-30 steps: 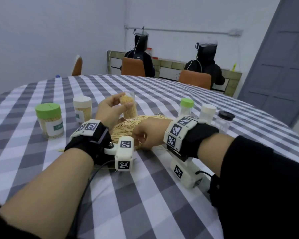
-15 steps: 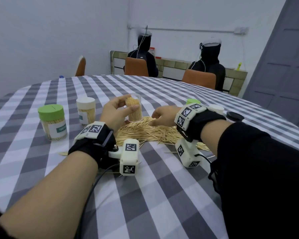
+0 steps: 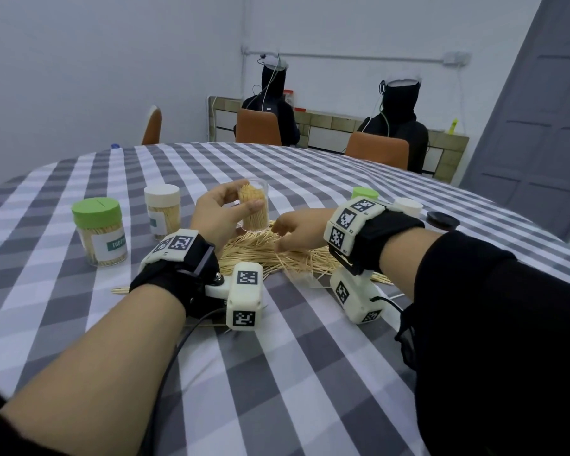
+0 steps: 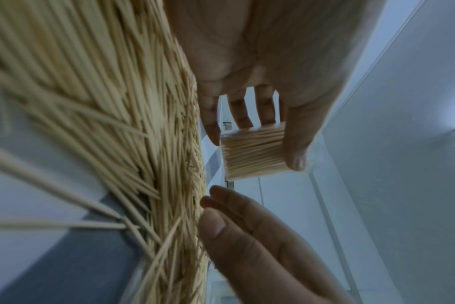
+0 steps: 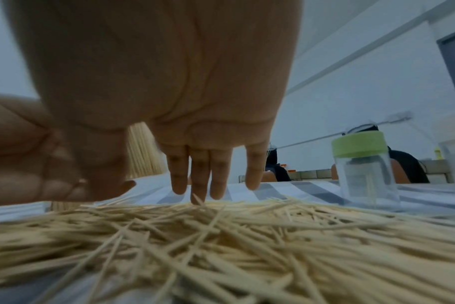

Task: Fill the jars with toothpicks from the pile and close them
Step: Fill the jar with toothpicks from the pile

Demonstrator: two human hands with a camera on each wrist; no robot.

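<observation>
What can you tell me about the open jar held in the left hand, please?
The open jar is a small clear cylinder, plastic by its look, with no lid on. It is packed nearly full of pale wooden toothpicks standing on end. The left hand grips its side, holding it roughly upright just above the far edge of the toothpick pile.

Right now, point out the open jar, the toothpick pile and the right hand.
open jar (image 3: 255,209), head view, its clear side wall.
toothpick pile (image 3: 260,255), head view, its heaped middle.
right hand (image 3: 298,233), head view, back of the hand.
</observation>
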